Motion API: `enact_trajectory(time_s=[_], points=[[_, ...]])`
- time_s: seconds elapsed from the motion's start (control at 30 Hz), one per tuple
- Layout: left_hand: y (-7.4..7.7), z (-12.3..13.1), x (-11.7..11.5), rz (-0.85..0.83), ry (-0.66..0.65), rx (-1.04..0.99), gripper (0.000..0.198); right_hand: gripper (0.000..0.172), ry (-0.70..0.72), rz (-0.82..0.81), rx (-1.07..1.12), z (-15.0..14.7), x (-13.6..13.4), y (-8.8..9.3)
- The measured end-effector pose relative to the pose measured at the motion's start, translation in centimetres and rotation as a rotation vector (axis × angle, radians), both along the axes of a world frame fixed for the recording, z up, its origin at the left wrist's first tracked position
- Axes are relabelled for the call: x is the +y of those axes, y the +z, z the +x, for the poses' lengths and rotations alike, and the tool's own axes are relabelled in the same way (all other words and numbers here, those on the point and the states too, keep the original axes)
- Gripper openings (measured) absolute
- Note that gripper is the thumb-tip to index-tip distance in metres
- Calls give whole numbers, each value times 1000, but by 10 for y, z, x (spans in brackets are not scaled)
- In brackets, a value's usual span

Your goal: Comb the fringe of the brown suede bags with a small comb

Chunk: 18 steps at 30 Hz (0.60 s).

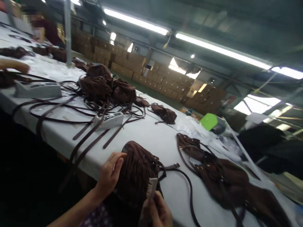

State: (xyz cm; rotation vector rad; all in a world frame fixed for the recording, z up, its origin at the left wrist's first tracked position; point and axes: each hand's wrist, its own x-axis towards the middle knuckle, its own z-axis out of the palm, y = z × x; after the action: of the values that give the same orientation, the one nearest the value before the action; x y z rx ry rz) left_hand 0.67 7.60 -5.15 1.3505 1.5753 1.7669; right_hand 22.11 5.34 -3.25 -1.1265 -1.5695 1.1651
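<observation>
A dark brown fringed bag [136, 167] rests at the table's near edge, right in front of me. My left hand [111, 171] is at the bag's left side, thumb and fingers pinched together on its fringe. My right hand [157, 209] grips a small pale brush [151, 186] with short bristles or teeth, held upright against the bag's lower right. A thin dark strap [187, 179] trails from the bag to the right. The bag's underside is hidden, and part of my right hand is cut off by the frame.
Brown bags with long straps [97, 85] are heaped to the left, around a white plastic device [110, 121]. A grey tape dispenser-like object [38, 90] stands farther left. More brown bags [220, 173] lie right. A co-worker [48, 30] stands at the far left.
</observation>
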Motion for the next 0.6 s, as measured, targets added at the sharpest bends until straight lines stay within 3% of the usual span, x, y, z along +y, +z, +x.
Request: enact_trajectory(time_s=[0.1,0.17,0.33,0.47,0.5,0.6], points=[[11,26,-33,-178,-534,-161,45,25,93,-56,93,-21,-5,0],[8,39,-43,-286,-697,-293,53,20,78,-85,131,-33,-8,-4],[-1,43,-38,-359,-777,-330,48,12,-20,-126,102,-32,-15,-11],[23,38,-30,-390,-891,-174,37,23,8,-10,-22,-8,-7,-2],[34,38,-25,-408,-877,-143,36,26,-66,23,-39,-1,0,-1],[65,42,3,-392,-700,-27,36,37,-472,118,-133,12,33,-5]])
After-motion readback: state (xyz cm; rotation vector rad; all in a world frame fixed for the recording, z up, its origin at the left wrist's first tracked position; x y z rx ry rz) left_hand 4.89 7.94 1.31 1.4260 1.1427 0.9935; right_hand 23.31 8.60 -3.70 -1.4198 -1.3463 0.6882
